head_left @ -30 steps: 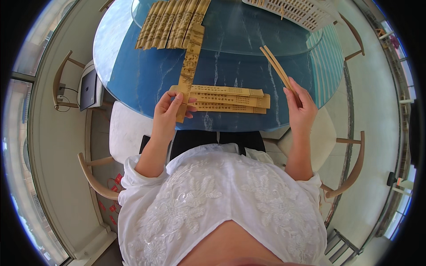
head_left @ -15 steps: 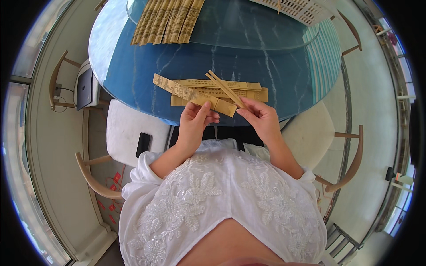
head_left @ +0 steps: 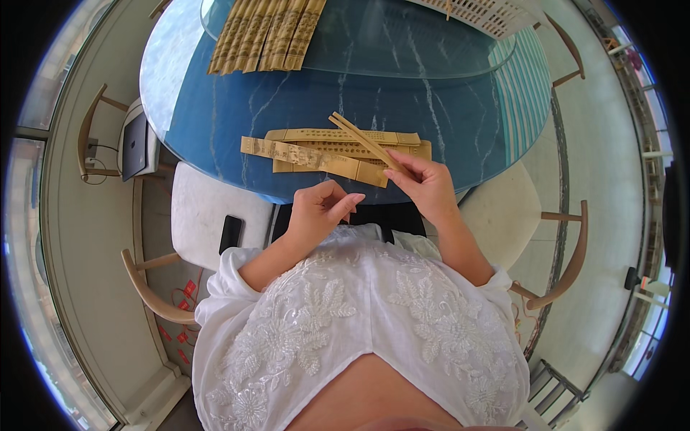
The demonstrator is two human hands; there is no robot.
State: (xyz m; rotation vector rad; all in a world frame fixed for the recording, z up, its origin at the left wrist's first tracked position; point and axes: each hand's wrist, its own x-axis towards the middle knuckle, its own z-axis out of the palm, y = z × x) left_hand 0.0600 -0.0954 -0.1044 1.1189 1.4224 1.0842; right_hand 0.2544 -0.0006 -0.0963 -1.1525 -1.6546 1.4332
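Observation:
My right hand (head_left: 422,182) grips a pair of wooden chopsticks (head_left: 356,136) that slant up and to the left. Under their tips and beside my fingers, several brown paper chopstick sleeves (head_left: 284,167) are heaped on the near edge of the table. A printed sleeve (head_left: 298,153) lies aslant on top of that heap, its right end close to my right thumb; whether they touch I cannot tell. My left hand (head_left: 316,212) is just below the heap, with fingers curled in, thumb stretched to the right and nothing visible in it.
The blue marbled table (head_left: 237,136) carries a glass turntable (head_left: 374,43). On it are a row of wrapped chopsticks (head_left: 266,36) at far left and a white slotted basket (head_left: 478,18) at far right. Chairs stand around; one holds a phone (head_left: 231,234), another a laptop (head_left: 135,147).
My left hand has let go of the printed sleeve and drawn back toward me, its fingers curling. The sleeve now lies flatter on the heap. My right hand still holds the chopsticks.

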